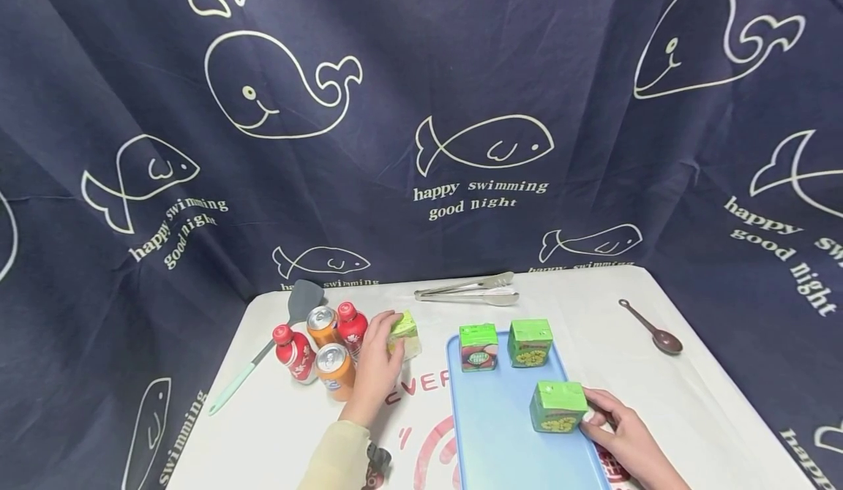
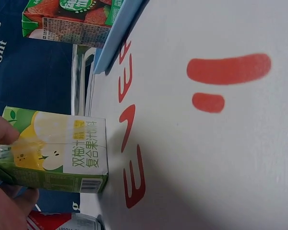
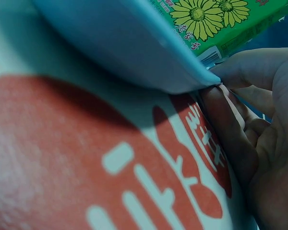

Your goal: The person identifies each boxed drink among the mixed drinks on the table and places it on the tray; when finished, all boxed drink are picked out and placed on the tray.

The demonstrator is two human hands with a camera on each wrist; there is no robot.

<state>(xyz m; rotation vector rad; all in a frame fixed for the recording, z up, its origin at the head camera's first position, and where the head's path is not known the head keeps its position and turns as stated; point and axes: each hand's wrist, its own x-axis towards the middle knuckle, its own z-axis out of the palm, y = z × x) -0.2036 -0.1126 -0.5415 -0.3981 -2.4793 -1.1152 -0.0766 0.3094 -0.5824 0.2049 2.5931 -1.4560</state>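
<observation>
My left hand [image 1: 375, 358] grips the upper part of a pale green and yellow juice carton [image 2: 62, 143] that stands on the white table, thumb on one side and fingers on the other. At the right rim of a blue tray [image 1: 487, 420], my right hand [image 1: 626, 431] pinches the edge between thumb and finger. Right by those fingers, a green drink carton [image 1: 558, 409] with yellow flowers stands on the tray. Toward the tray's far end are another flower carton [image 1: 530, 344] and a green and red fruit carton [image 1: 478, 347], side by side.
Left of my left hand cluster two red bottles [image 1: 294, 355] and two orange cans [image 1: 334, 369]. A spatula [image 1: 306, 300] with a mint handle lies behind and beside them. Metal tongs [image 1: 469, 290] lie along the back, and a brown spoon [image 1: 665, 341] at the right.
</observation>
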